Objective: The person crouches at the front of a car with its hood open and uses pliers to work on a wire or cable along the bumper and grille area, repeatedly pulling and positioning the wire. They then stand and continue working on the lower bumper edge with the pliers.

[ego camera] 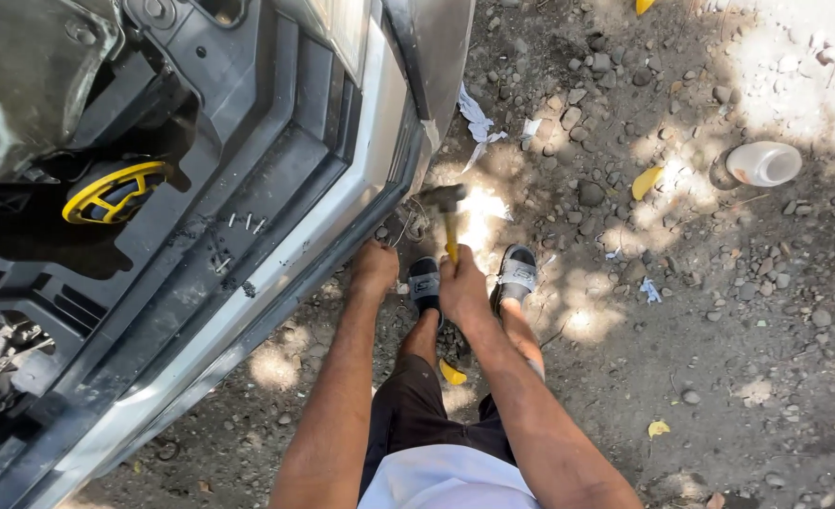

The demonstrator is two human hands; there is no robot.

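- The right hand (462, 287) is closed in a fist around the yellow handle of a hammer (447, 219), gripping it near the lower end.
- The hammer stands nearly upright from the fist, its dark metal head at the top, just beside the lower edge of the car's front bumper (276, 273).
- The left hand (374, 269) is curled, knuckles up, pressed against the underside edge of the silver bumper; whether its fingers hold anything cannot be told from this angle.
- The two hands are near each other, the left one touching the car, the right one a little clear of it.
- The bumper runs diagonally across the left half of the view, with black plastic trim (200, 179) above it and the engine bay open.
- A yellow round cap (114, 191) sits in the dark bay, and a few small metal screws (246, 222) lie loose on the black trim.
- Below the hands are the person's two feet in grey slide sandals (516, 273), standing on stony dirt ground (719, 358).
- A white plastic container (763, 163) lies on its side on the ground, well apart to the right.
- Scraps of white paper (477, 120) and yellow leaves (645, 181) are scattered among the stones.
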